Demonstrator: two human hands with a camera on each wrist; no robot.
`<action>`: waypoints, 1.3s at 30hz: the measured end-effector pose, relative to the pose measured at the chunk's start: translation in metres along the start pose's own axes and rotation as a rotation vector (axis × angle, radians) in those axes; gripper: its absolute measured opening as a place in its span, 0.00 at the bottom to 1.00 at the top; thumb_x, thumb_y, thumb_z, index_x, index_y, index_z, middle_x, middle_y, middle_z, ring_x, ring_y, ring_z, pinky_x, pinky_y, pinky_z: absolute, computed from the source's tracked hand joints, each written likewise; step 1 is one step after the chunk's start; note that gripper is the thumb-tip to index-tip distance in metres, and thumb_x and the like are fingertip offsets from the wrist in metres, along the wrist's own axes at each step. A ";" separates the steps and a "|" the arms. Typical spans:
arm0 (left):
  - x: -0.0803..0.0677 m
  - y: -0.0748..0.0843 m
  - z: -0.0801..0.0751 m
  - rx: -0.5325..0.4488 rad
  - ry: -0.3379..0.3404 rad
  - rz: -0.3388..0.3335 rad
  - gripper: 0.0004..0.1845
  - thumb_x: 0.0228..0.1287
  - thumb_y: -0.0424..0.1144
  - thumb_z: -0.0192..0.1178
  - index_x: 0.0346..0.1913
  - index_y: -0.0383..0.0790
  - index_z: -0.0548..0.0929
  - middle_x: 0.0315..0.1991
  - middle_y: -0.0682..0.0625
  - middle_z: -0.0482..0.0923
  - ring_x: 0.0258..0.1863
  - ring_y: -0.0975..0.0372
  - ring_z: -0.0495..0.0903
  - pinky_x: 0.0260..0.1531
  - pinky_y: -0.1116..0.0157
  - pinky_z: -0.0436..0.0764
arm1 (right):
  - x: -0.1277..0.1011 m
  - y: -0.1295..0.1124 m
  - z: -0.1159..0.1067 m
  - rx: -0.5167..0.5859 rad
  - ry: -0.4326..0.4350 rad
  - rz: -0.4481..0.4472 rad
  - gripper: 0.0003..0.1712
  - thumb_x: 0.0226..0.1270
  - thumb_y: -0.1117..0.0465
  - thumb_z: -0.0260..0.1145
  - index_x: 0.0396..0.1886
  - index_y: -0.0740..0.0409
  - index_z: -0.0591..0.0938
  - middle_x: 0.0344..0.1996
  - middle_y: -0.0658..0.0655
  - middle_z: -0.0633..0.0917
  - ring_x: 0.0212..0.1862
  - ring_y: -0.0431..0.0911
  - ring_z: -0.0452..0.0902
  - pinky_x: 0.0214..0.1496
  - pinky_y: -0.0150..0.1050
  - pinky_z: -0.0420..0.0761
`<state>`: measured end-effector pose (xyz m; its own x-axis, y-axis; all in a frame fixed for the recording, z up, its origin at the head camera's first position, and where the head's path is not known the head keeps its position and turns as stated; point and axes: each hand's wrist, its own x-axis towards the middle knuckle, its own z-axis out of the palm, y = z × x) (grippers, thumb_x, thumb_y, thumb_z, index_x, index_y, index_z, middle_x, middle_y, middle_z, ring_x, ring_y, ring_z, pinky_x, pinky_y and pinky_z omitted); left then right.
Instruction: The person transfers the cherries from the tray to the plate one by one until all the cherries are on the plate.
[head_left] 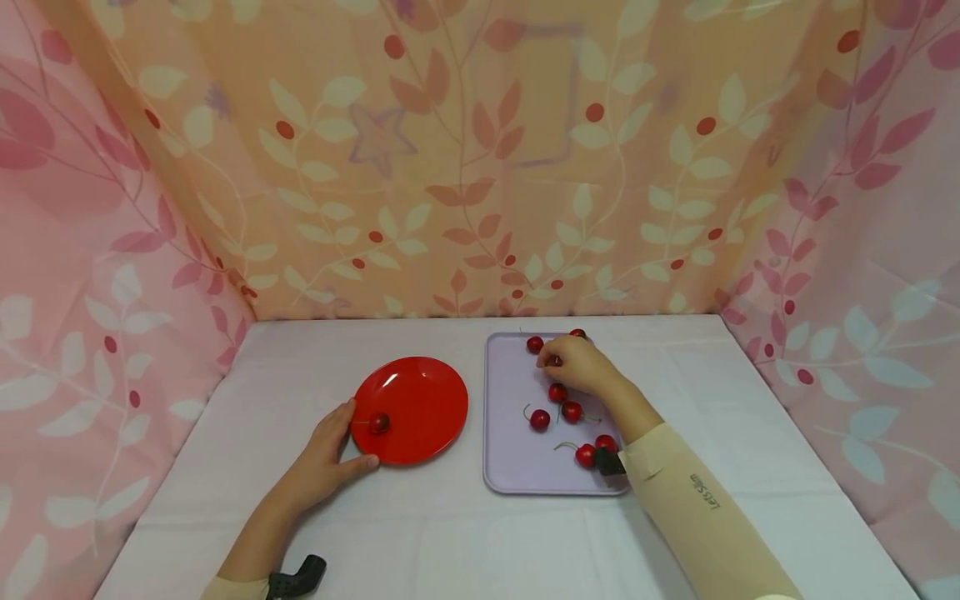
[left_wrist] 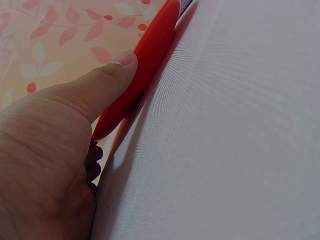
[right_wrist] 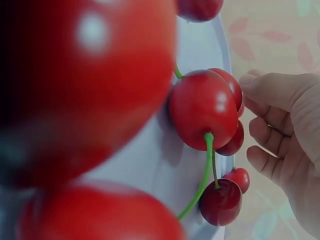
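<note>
My left hand (head_left: 324, 454) rests at the near left rim of a red plate (head_left: 420, 408), with fingers and thumb spread along the edge. In the left wrist view the thumb (left_wrist: 112, 77) lies against the plate's side. One cherry (head_left: 379, 423) with a stem sits on the plate's left part. Over the far part of a lilac tray (head_left: 504, 467), my right hand (head_left: 581, 365) pinches a dark red cherry (head_left: 557, 362), partly hidden by the fingers. Near it on the tray lie a cherry (head_left: 535, 344) beyond the fingertips and another cherry (head_left: 557, 392) below the hand.
Several more cherries lie on the tray, among them a stemmed cherry (head_left: 539, 419) and a cherry (head_left: 586, 455) by the right wrist's black camera mount (head_left: 609, 462). A white cloth (head_left: 420, 533) covers the table. Patterned curtains (head_left: 465, 167) enclose the back and sides.
</note>
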<state>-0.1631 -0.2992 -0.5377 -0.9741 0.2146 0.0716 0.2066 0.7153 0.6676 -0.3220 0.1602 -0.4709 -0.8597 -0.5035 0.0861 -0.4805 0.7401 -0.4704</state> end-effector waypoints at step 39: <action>0.001 -0.002 0.000 -0.011 -0.016 -0.034 0.61 0.56 0.64 0.72 0.83 0.42 0.48 0.82 0.39 0.50 0.79 0.41 0.49 0.66 0.34 0.68 | -0.015 -0.060 -0.007 0.317 0.188 0.081 0.04 0.65 0.62 0.72 0.39 0.50 0.88 0.32 0.47 0.87 0.38 0.45 0.78 0.39 0.38 0.80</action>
<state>-0.1644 -0.3003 -0.5388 -0.9788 0.2015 0.0368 0.1727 0.7151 0.6774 -0.2820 0.1264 -0.4382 -0.9235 -0.3371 0.1832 -0.3578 0.5846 -0.7282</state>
